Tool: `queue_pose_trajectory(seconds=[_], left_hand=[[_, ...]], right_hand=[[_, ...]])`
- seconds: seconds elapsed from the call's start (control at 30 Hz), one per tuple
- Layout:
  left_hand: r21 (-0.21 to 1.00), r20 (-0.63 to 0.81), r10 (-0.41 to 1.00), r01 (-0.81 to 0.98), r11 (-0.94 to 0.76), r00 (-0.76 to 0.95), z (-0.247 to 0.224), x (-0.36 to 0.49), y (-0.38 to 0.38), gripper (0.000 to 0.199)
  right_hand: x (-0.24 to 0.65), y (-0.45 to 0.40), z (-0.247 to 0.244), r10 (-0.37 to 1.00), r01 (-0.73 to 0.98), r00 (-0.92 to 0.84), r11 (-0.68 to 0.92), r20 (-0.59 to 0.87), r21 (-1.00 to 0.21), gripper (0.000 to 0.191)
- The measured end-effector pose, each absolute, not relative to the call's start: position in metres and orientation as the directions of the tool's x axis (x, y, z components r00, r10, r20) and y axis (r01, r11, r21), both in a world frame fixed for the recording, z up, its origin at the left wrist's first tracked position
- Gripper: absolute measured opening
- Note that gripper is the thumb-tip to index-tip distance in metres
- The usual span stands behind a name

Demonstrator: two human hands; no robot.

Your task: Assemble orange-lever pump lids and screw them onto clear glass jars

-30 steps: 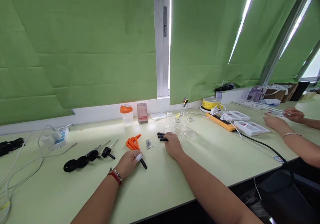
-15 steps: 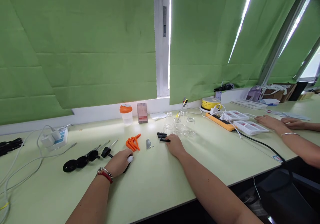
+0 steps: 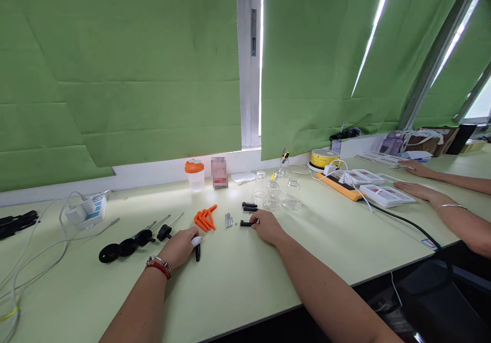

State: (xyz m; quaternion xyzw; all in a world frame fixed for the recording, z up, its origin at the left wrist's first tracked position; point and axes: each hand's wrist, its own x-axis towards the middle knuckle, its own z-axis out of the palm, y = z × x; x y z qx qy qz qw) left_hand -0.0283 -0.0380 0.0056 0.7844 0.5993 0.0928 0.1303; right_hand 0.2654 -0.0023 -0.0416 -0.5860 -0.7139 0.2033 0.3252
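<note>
My right hand (image 3: pixel 266 225) pinches one end of a small black bar-shaped part (image 3: pixel 245 224) just over or on the table. Behind it lie more black parts (image 3: pixel 249 206) of the same sort, with small teeth or springs along them. My left hand (image 3: pixel 183 246) is closed around a short black stick-like piece (image 3: pixel 198 252), which sticks out below the thumb; something white shows at the thumb. Between my hands are orange angled plastic pieces (image 3: pixel 206 218) and several metal screws or pins (image 3: pixel 229 220). Near my left wrist are round black parts with metal rods (image 3: pixel 126 247).
Upside-down clear glasses (image 3: pixel 292 195) stand beyond my right hand. An orange-lidded cup (image 3: pixel 195 176) is at the back. White cables and a power strip (image 3: pixel 94 211) lie left; an orange power strip (image 3: pixel 339 187) lies right. Another person's hands (image 3: pixel 416 189) rest near stacked white cards (image 3: pixel 385 195).
My right hand has drawn one black part toward me, apart from the others. The left hand has turned slightly, showing more of the black stick. The other person's far hand has moved farther back.
</note>
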Motion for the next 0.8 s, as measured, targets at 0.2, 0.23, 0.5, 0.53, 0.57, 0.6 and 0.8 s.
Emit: queue_pose_trajectory(seconds=[0.2,0.23,0.5,0.53,0.57,0.6,0.8], left_hand=[[0.223,-0.033,0.963,0.941,-0.253,0.267,0.006,-0.035,-0.039,0.019],[0.209,-0.032,0.964,0.945,-0.25,0.262,0.006,-0.036,-0.039,0.018],[0.121,0.096,0.975,0.97,-0.21,0.199,0.01,-0.023,-0.041,0.026],[0.123,0.136,0.969,0.967,-0.222,0.205,0.01,-0.016,-0.043,0.026],[0.132,0.197,0.951,0.955,-0.265,0.237,0.008,-0.009,-0.045,0.026],[0.147,0.255,0.92,0.928,-0.342,0.299,0.006,-0.001,-0.048,0.028],[0.201,0.23,0.693,0.663,-0.721,0.683,-0.009,0.031,-0.057,0.037]], right_hand=[[0.261,-0.01,-0.037,0.957,0.671,-0.218,0.29,0.193,-0.682,0.015],[0.26,-0.012,-0.035,0.952,0.661,-0.24,0.305,0.192,-0.685,0.015],[0.245,-0.027,-0.029,0.881,0.536,-0.419,0.435,0.219,-0.724,0.016],[0.243,-0.028,-0.03,0.867,0.514,-0.448,0.45,0.219,-0.73,0.015],[0.243,-0.028,-0.03,0.856,0.497,-0.469,0.46,0.218,-0.736,0.013],[0.242,-0.027,-0.03,0.848,0.485,-0.48,0.47,0.226,-0.737,0.011],[0.259,-0.004,-0.033,0.907,0.691,-0.121,0.369,0.403,-0.622,0.015]])
